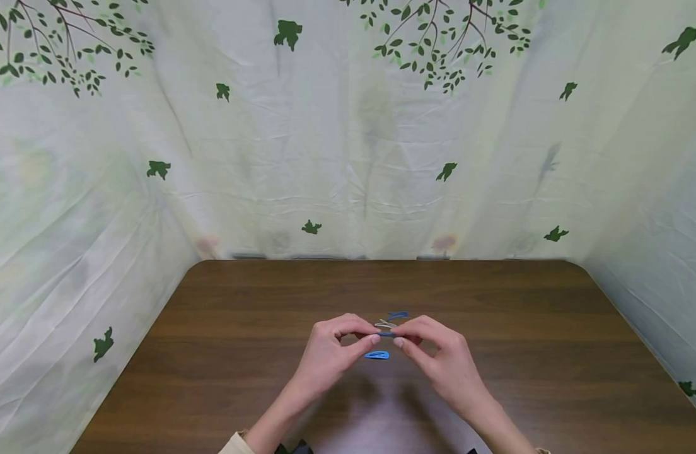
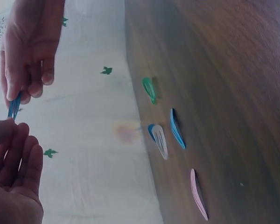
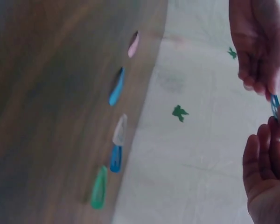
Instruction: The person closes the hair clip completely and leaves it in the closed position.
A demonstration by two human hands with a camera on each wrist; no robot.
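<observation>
My left hand (image 1: 332, 353) and right hand (image 1: 444, 359) meet above the table, thumb and fingertips of each pinching one end of a blue snap hair clip (image 1: 386, 335). In the left wrist view the same clip shows side-on between both hands. Just below it in the head view lies a lighter blue hair clip (image 1: 377, 355). Behind the fingers, a white hair clip (image 1: 384, 325) overlaps another blue clip (image 1: 398, 314). A green hair clip (image 2: 149, 90) and a pink hair clip (image 2: 199, 194) lie to either side, hidden by my hands in the head view.
The brown wooden table (image 1: 240, 302) has rounded far corners. Pale curtains (image 1: 336, 157) printed with leafy branches and green birds hang behind it and at both sides.
</observation>
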